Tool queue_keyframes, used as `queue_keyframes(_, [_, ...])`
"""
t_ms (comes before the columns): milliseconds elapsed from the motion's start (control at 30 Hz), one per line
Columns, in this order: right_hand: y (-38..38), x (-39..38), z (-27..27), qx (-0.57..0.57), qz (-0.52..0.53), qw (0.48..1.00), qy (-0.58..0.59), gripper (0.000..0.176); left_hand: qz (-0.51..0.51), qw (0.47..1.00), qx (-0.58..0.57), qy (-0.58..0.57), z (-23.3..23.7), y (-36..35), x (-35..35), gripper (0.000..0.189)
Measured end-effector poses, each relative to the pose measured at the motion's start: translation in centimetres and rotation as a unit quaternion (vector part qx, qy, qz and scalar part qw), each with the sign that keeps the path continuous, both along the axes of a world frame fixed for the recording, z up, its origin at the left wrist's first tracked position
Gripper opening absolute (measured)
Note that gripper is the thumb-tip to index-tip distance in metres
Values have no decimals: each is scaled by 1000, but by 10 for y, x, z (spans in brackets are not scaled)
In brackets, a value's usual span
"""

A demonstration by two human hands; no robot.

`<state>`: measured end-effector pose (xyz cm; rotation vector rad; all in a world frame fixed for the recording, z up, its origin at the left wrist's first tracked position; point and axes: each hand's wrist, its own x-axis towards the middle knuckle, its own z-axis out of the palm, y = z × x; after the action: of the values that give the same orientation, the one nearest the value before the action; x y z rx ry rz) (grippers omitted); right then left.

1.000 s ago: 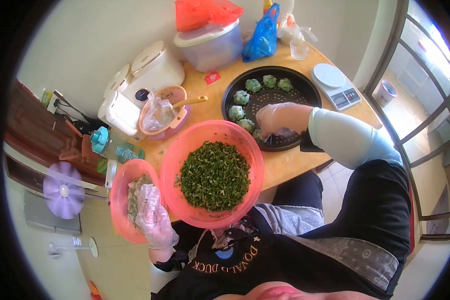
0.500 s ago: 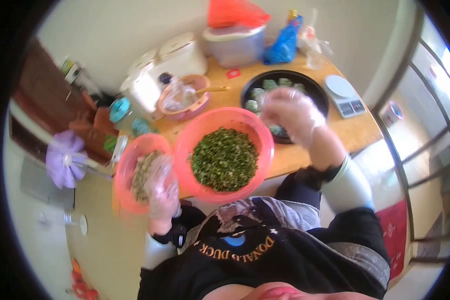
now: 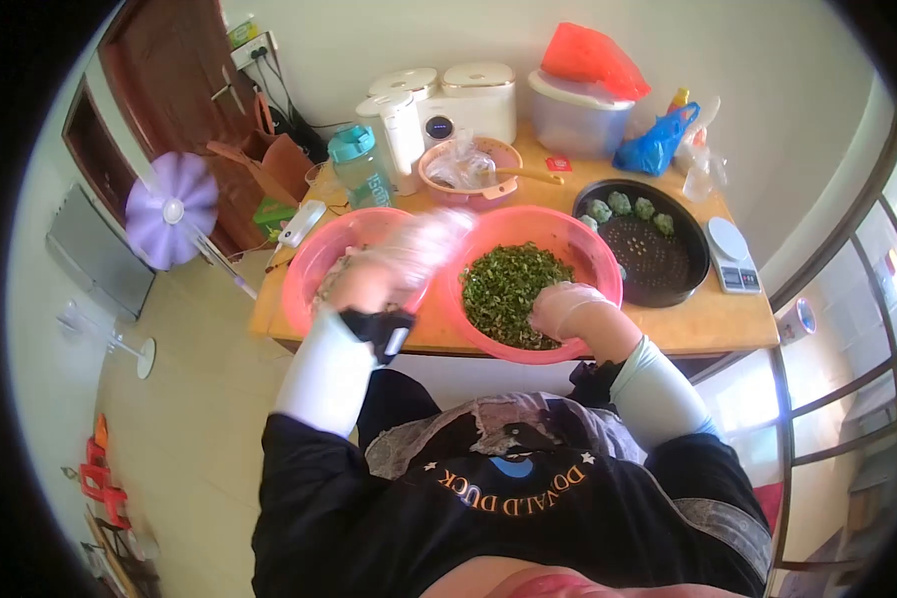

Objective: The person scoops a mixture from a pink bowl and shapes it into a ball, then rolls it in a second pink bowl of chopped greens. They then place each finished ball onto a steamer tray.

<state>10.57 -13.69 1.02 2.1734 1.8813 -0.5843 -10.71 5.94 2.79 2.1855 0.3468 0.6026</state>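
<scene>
My right hand [image 3: 563, 309], in a clear plastic glove, reaches into the right pink bowl. Its fingers are curled into the chopped greens [image 3: 508, 284], which partly hide the fingertips. My left hand [image 3: 409, 257], also gloved, is smeared by motion above the left pink bowl [image 3: 301, 284], near the rim of the right pink bowl [image 3: 598, 249]. Whether it holds anything does not show. A pale filling is partly visible under that hand. Several green-flecked balls [image 3: 644, 207] sit along the edge of a round black perforated tray [image 3: 658, 289].
A kitchen scale [image 3: 733, 254] stands right of the tray. Behind the bowls are a peach basin [image 3: 508, 156] with a wooden-handled utensil, a teal-lidded bottle [image 3: 357, 164], white appliances [image 3: 478, 100], a lidded tub [image 3: 580, 115] and a blue bag [image 3: 658, 140]. A purple fan [image 3: 172, 209] stands left.
My right hand has moved from over the black tray down into the greens. My left hand has lifted from the left bowl's filling and moved toward the right bowl. The camera view has turned.
</scene>
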Motion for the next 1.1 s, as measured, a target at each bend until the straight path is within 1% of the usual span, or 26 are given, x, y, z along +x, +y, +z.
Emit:
queue_keyframes(33, [2,-1,2,-13,-7,1000,-3,34,7,965,253,67,12,-12,19,30])
queue_keyframes(67, [5,-2,3,-26,-11,1000,-4,35,18,863,486,137,24,-19,30,31])
queue_keyframes(100, [7,0,-1,-27,0,1000,-9,35,30,864,483,139,24,-9,30,31])
queue_keyframes(133, [8,6,-6,-34,1,999,1,37,57,936,347,22,21,6,29,31])
queue_keyframes(167, [11,7,-8,-41,5,999,12,38,86,970,203,-98,25,16,20,31])
queue_keyframes(200, [11,7,-10,-41,19,999,11,38,100,969,205,-95,29,27,1,31])
queue_keyframes(233, [9,4,-9,-32,22,999,-9,39,149,968,200,33,42,36,-24,33])
queue_keyframes(267, [8,2,-7,-25,22,999,-29,39,194,950,187,160,47,41,-48,36])
queue_keyframes(300, [9,0,-1,-49,17,999,-17,39,202,948,183,162,41,46,-70,36])
queue_keyframes(367, [9,-3,2,-47,28,998,-26,39,217,892,275,285,25,50,-111,31])
queue_keyframes(400, [9,-4,0,-45,30,998,-33,39,222,891,270,289,19,50,-127,31])
queue_keyframes(467, [9,-2,-2,-35,57,997,-39,39,140,885,202,395,18,33,-148,31])
queue_keyframes(500, [8,-2,0,-38,44,998,-30,38,124,871,198,432,21,26,-153,35])
queue_keyframes(533, [8,-3,3,-39,29,999,-21,38,126,871,195,434,23,19,-157,35])
queue_keyframes(600, [9,-4,1,-38,33,998,-27,37,104,870,175,448,28,15,-163,32])
queue_keyframes(633, [8,-2,0,-38,34,998,-27,37,105,869,176,450,23,20,-167,32])
queue_keyframes(700, [8,-2,0,-37,37,998,-24,37,127,907,164,366,10,36,-179,33])
queue_keyframes(733, [6,-4,3,-31,31,999,-19,36,127,906,163,369,13,37,-179,33])
queue_keyframes(800, [6,-4,3,-26,27,999,-16,36,178,888,168,389,16,40,-171,40])
queue_keyframes(833, [6,-4,2,-29,30,999,-21,35,197,869,164,422,16,39,-164,55])
queue_keyframes(867, [8,-4,2,-31,34,999,-26,35,197,869,164,422,16,38,-158,55])
queue_keyframes(933, [7,-8,7,-39,23,999,-20,34,159,827,135,522,19,34,-150,66])
queue_keyframes(967, [7,-9,11,-46,11,999,-14,34,141,845,148,495,13,34,-152,69])
queue_keyframes(1000, [7,-9,12,-46,11,999,-14,34,140,845,149,495,10,32,-151,69])
queue_keyframes(1067, [6,-9,14,-52,-6,999,7,35,112,805,177,555,11,18,-142,64])
queue_keyframes(1100, [6,-9,13,-52,-11,999,8,35,102,805,237,534,-10,25,-145,60])
